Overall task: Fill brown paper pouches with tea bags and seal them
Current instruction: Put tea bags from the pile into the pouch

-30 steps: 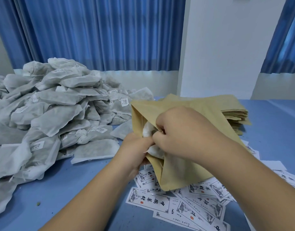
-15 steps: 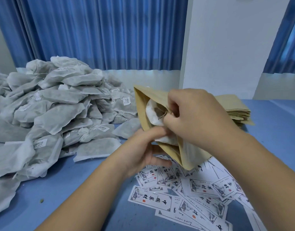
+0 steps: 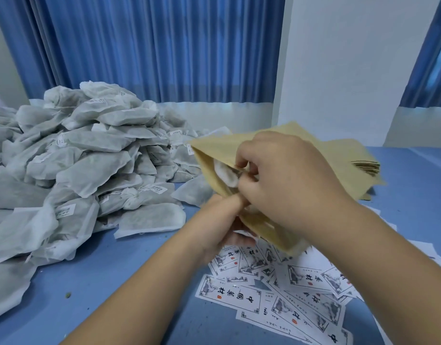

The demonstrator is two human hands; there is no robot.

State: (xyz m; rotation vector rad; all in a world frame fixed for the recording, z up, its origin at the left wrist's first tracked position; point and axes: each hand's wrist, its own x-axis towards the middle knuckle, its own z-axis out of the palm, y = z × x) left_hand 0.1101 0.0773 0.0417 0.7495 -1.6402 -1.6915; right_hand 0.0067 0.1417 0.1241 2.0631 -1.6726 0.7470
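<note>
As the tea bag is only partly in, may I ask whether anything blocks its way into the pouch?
Nothing visible does: the pouch gapes open around the tea bag, which the right hand grips. Deeper inside is hidden.

Tea bag heap (image 3: 85, 170) blocks left; bare tabletop (image 3: 120, 275) passable beside labels (image 3: 276, 290).
</note>
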